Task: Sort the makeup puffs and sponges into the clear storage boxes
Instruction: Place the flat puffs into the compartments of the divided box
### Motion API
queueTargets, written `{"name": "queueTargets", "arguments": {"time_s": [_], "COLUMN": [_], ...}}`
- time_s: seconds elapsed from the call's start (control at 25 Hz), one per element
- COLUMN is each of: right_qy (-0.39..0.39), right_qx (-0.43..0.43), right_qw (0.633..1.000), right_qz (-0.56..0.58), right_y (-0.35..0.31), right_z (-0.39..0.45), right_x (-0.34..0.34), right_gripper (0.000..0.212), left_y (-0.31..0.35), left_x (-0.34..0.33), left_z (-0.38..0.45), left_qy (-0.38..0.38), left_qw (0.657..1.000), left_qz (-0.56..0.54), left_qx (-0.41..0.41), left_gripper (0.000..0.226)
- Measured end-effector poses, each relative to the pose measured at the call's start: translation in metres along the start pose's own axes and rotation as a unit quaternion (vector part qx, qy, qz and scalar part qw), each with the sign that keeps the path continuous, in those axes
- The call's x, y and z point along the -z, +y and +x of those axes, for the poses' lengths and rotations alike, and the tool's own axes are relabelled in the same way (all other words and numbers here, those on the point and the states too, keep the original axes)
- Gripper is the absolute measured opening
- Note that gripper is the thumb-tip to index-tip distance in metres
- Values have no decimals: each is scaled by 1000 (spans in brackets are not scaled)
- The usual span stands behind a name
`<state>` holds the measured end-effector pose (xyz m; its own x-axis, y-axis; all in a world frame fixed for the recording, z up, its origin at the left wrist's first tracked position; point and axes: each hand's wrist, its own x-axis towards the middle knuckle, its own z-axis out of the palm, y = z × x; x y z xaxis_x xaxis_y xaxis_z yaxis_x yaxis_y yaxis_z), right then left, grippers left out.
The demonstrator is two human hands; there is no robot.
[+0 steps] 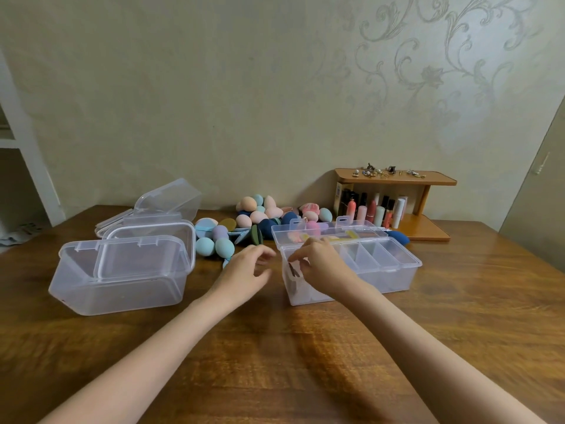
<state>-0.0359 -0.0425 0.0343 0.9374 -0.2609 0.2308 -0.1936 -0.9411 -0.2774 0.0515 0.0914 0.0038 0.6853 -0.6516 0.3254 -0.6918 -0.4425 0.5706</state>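
Two hands working at the divided clear box (382,270). Right hand (321,264) is pinching a dark puff (294,268) over the leftmost compartment. Left hand (244,270) is hovering beside it, fingers relaxed, holding nothing. Sponge pile (263,215) is sitting behind, between both boxes.

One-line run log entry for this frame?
stage: sorting | right hand: pinching dark puff in divided box, leftmost compartment | left hand: open, above table | sponge pile: unsorted behind boxes
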Motion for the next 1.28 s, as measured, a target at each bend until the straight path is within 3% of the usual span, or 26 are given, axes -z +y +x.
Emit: {"name": "queueTargets", "arguments": {"time_s": [0.12, 0.24, 0.4, 0.56, 0.76, 0.84, 0.92, 1.0, 1.16, 1.28], "right_qy": [10, 35, 31, 28, 17, 55, 125, 151, 116, 136], "right_qx": [-21, -18, -12, -23, 52, 64, 28, -7, -48, -55], "right_qw": [997, 995, 995, 995, 992, 990, 984, 982, 990, 988], "right_qz": [72, 90, 92, 94, 113, 114, 125, 116, 66, 55], "right_y": [2, -2, -10, -7, -8, -11, -11, -7, -2, 1], "right_z": [-2, 1, 8, 10, 8, 7, 3, -4, -20, -16], "right_x": [7, 12, 7, 1, 14, 22, 31, 38, 37, 28], "right_gripper": [37, 35, 32, 29, 42, 37, 31, 34, 32, 26], "left_y": [-33, -52, -57, -44, -5, 16, 32, 35, 25, 20], "left_x": [4, 3, 8, 12, 32, 35, 32, 25, 14, 14], "left_z": [-3, -3, 2, 2, 1, 3, 6, 7, 4, 2], "left_qy": [-9, -32, 34, 16, 124, 136, 132, 79, 7, -81], "left_qw": [979, 965, 967, 938, 976, 981, 985, 992, 996, 980], "left_qz": [195, 247, 250, 345, 152, 71, -13, -56, -9, 101], "left_qx": [60, 88, 47, -29, -90, -121, -114, -87, -87, -148], "left_gripper": [43, 41, 28, 20, 20, 18, 21, 29, 37, 38]}}
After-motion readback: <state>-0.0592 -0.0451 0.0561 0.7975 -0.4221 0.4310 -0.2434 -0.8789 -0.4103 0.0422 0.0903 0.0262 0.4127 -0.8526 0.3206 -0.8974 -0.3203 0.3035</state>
